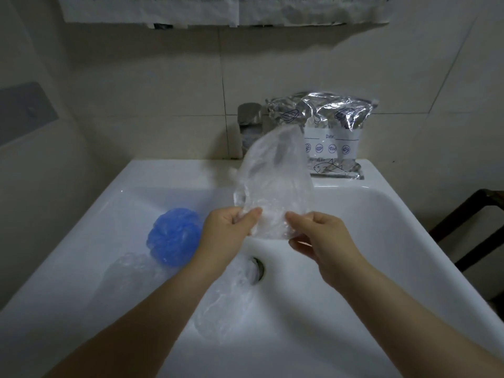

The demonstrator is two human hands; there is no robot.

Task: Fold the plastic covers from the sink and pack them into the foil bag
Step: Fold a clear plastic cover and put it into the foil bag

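Observation:
A clear plastic cover [275,181] stands up above the white sink [395,214], folded into a rough half-oval. My left hand [226,233] pinches its lower left edge and my right hand [319,238] pinches its lower right edge. A crumpled blue plastic cover [173,237] lies in the basin at the left. Two more clear covers lie in the basin: one [131,274] below the blue one, another [226,306] near the drain under my arms. The silver foil bag [335,132] stands on the sink's back ledge against the wall, at the right.
A grey metal tap [249,124] rises behind the held cover, left of the foil bag. The drain [257,270] sits mid-basin. A dark stand [474,227] is beside the sink at the right. Tiled wall lies behind.

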